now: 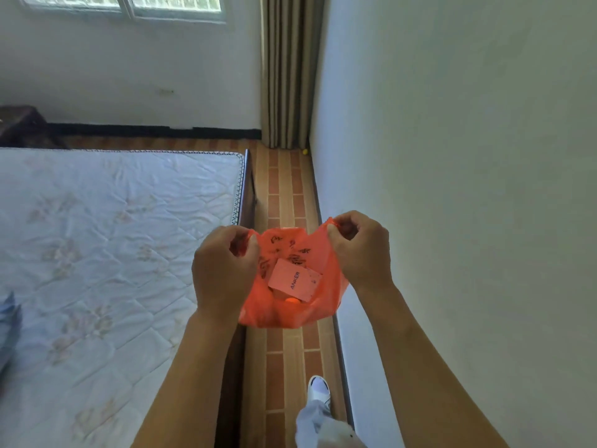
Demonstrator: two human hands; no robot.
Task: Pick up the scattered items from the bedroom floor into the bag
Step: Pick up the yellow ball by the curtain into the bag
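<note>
An orange plastic bag (284,313) hangs in front of me, held wide at its mouth. My left hand (223,270) grips the bag's left handle and my right hand (361,250) grips the right handle. Inside the bag lies a flat box marked ANKER (294,279), with a small round object (292,300) under it. A small yellow item (304,152) lies on the floor far ahead, by the curtain and the wall.
A bed with a bare quilted mattress (113,237) fills the left side. A narrow strip of brick-patterned floor (284,195) runs between the bed and the white wall (452,189). A striped curtain (287,69) hangs at the far end. My shoe (319,391) stands below.
</note>
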